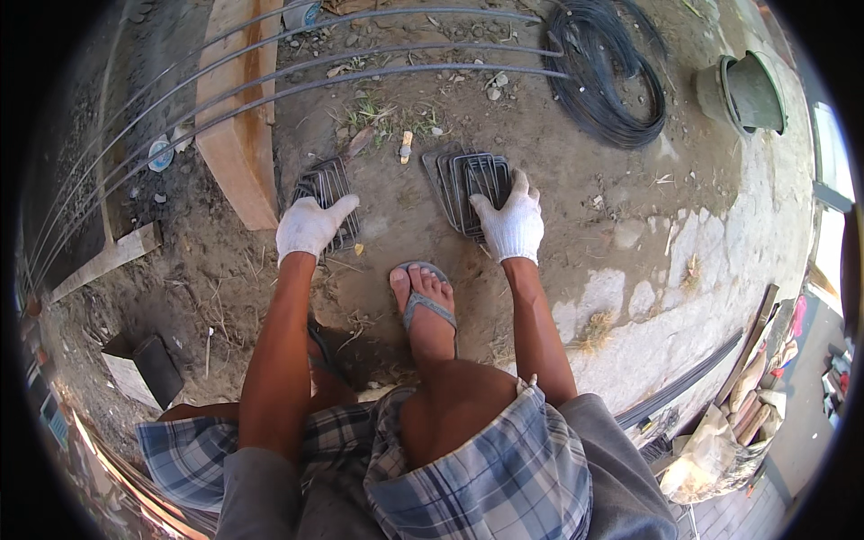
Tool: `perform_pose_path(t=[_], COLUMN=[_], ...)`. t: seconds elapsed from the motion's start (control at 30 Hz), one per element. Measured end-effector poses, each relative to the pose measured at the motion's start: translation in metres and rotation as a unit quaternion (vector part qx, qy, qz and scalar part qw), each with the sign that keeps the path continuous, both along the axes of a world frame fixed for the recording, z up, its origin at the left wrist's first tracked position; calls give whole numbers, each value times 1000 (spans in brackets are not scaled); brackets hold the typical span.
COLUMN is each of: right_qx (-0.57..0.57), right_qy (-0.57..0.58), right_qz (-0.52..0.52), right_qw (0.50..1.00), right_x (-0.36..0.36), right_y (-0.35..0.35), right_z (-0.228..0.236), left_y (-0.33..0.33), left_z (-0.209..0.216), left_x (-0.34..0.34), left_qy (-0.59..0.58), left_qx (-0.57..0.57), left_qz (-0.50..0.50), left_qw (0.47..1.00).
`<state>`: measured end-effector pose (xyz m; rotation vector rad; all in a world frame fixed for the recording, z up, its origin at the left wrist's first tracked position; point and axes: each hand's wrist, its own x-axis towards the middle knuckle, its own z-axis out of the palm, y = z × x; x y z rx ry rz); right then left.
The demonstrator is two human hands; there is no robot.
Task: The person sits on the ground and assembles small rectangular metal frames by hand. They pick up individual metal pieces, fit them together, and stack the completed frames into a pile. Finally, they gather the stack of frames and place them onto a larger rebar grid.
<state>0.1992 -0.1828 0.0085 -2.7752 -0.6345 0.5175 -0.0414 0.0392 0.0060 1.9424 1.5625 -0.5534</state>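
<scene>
Dirt ground [396, 211] is spreading all around. Gloved left hand [310, 225] is touching left stack of bent metal loops [328, 183]; gloved right hand [510, 222] is touching right stack [457, 180]. Thumbs are standing wide; from afar I cannot tell if fingers are gripping. Loops are lying flat, maybe to stop tipping. Wood block [236, 135] is crowding left hand; dirt between stacks is giving room; long rods [432, 67] are crossing beyond.
</scene>
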Motion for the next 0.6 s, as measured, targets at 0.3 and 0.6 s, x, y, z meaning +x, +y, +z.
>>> perform_pose_path(t=[0.3,0.6], right_qx=[-8,-28], right_qy=[-25,5], right_qz=[2,37], right_qw=[1000,999], right_x=[2,1], right_y=[-9,-11], right_z=[-12,-4], left_y=[9,-104], left_z=[79,-8], left_x=[61,159], left_qy=[-134,-252], left_qx=[89,-7], left_qz=[-38,-1], left_qw=[986,968])
